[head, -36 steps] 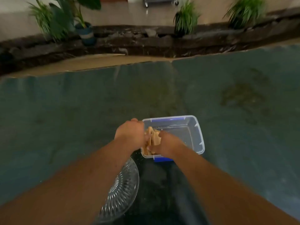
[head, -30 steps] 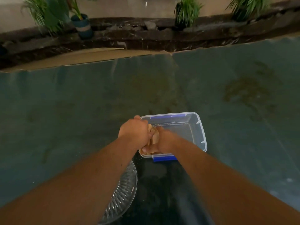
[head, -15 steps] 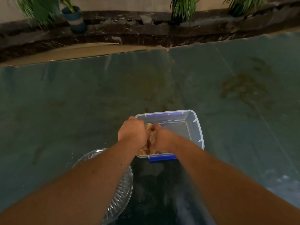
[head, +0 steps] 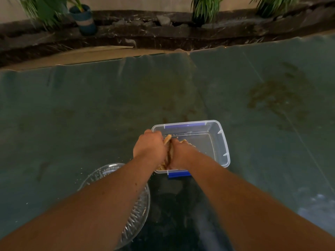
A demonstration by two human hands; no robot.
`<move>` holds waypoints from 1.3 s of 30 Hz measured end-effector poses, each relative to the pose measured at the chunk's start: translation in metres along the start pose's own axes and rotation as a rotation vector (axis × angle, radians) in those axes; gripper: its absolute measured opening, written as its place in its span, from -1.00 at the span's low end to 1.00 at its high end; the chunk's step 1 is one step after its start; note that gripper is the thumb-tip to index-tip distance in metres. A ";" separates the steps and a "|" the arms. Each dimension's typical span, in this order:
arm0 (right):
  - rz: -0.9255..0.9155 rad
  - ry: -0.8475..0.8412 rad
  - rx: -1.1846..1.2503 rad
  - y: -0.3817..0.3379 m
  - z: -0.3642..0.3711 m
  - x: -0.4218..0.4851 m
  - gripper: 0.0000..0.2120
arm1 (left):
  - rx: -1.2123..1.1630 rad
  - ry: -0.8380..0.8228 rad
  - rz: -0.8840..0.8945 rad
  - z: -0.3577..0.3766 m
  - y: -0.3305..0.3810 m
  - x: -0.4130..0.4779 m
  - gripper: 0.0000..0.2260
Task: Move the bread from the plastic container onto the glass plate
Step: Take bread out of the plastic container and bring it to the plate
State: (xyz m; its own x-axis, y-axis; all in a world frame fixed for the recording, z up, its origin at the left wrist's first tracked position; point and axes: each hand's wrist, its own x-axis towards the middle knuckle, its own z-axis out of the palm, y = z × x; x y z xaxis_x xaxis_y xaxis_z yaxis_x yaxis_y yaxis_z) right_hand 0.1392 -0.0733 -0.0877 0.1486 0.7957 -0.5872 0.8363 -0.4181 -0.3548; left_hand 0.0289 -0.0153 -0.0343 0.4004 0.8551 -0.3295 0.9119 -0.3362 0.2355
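Note:
A clear plastic container (head: 220,142) with blue clips sits on the green mat in front of me. Pressed between both hands at the container's left end is a stack of tan bread slices (head: 168,150), standing on edge; only its top and a narrow strip show. My left hand (head: 148,146) grips it from the left. My right hand (head: 179,153) closes on it from the right. A ribbed glass plate (head: 137,212) lies near-left of the container, mostly hidden under my left forearm.
The green mat (head: 90,115) covers the table out to its far edge. Beyond that runs a dark stone ledge with a blue plant pot (head: 85,19) and leafy plants (head: 204,6). Crumbs lie in the container's bottom.
The view has tilted downward, showing more of the glass plate. Both hands have closed tighter around the bread at the container's left end and stay there.

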 end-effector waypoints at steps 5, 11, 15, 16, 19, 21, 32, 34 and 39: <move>0.013 0.002 0.062 -0.003 0.002 -0.002 -0.18 | -0.004 0.004 0.012 0.000 -0.001 -0.001 -0.76; 0.046 0.033 0.069 -0.005 -0.002 -0.007 -0.31 | -0.074 0.019 -0.001 0.001 -0.003 -0.001 -0.76; 0.118 0.164 0.044 -0.005 -0.004 -0.016 -0.58 | -0.162 0.020 -0.031 0.000 -0.002 -0.001 -0.83; 0.152 0.194 0.063 -0.005 -0.007 -0.019 -0.65 | -0.184 0.020 -0.045 -0.001 -0.002 -0.001 -0.86; 0.223 0.297 0.132 -0.006 -0.020 -0.030 -0.71 | -0.261 0.017 -0.082 -0.007 -0.003 -0.004 -0.88; 0.222 0.367 0.144 -0.012 -0.030 -0.037 -0.71 | -0.318 0.010 -0.106 -0.014 -0.005 -0.007 -0.85; 0.110 0.567 0.522 -0.108 -0.064 -0.081 -0.75 | -0.699 0.108 -0.177 -0.100 -0.066 -0.042 -0.85; 0.122 0.552 0.583 -0.129 -0.058 -0.086 -0.72 | -0.788 0.099 -0.220 -0.109 -0.096 -0.051 -0.87; 0.153 0.349 0.744 -0.166 -0.016 -0.081 -0.84 | -0.981 -0.014 -0.351 -0.098 -0.174 -0.075 -0.88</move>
State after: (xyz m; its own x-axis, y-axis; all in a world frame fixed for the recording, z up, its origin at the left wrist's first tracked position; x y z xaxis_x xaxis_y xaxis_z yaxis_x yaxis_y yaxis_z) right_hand -0.0033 -0.0612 0.0302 0.4897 0.7452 -0.4526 0.2451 -0.6158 -0.7488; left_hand -0.1690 0.0180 0.0389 0.1335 0.8362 -0.5319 0.5059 0.4040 0.7621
